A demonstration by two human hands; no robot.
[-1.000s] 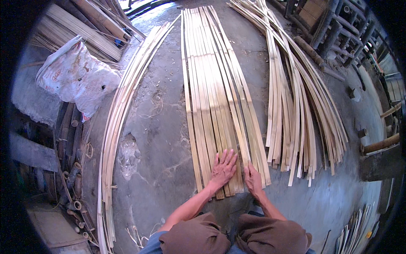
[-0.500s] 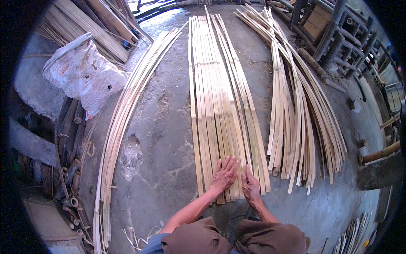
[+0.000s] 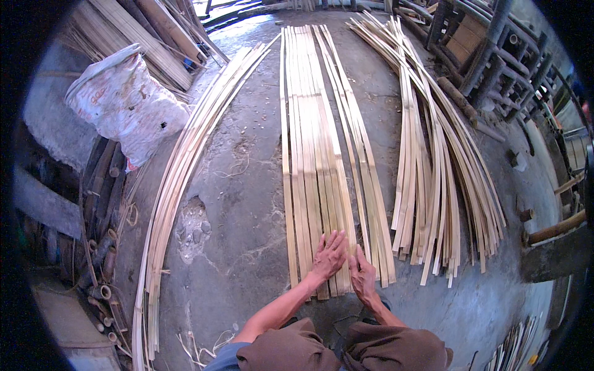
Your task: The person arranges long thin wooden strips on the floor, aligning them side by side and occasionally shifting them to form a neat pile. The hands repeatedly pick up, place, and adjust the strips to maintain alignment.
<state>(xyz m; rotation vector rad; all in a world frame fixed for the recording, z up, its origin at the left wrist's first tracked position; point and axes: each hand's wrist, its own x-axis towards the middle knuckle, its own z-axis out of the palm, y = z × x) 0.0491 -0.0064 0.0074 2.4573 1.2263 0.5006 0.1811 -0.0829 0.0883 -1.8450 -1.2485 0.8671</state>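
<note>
Evenly long, pale, glossy strips (image 3: 309,139), left grip (image 3: 328,258) flat atop, right grip (image 3: 363,276) half-curled, hold unclear.

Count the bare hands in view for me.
2: the left hand rests on the middle row of strips, and the right hand is just to its right, by the strips' near ends. No others show.

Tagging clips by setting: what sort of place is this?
Probably a bamboo workshop: long split-bamboo strips lie side by side on a worn concrete floor, and hollow cut bamboo poles are piled along the left.
</note>
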